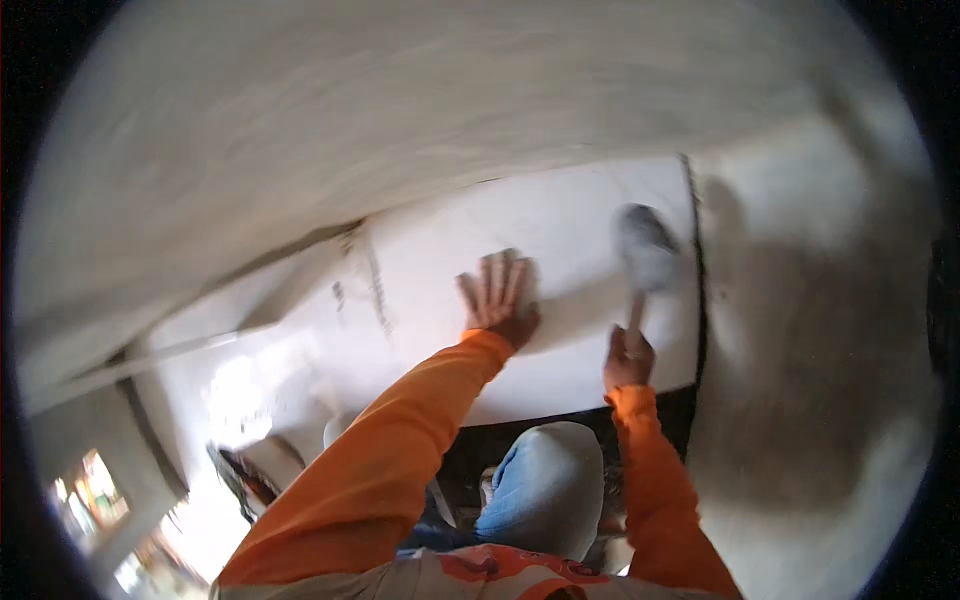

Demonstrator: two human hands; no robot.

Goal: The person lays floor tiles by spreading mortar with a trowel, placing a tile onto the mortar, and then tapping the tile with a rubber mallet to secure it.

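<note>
My left hand (500, 300), in an orange sleeve, rests with spread fingers on a large white tile or panel (590, 190). To its right, my right hand (628, 362) grips the light handle of a mallet (648, 245). The mallet's grey head is blurred by motion and is over the panel's right part; I cannot tell whether it touches the surface.
Rough plastered walls (800, 390) lie above and to the right. Another white glossy surface (180, 370) continues leftward. My bent knee (545, 480) is below the panel, beside a dark gap. A bright opening (95, 500) is at the lower left.
</note>
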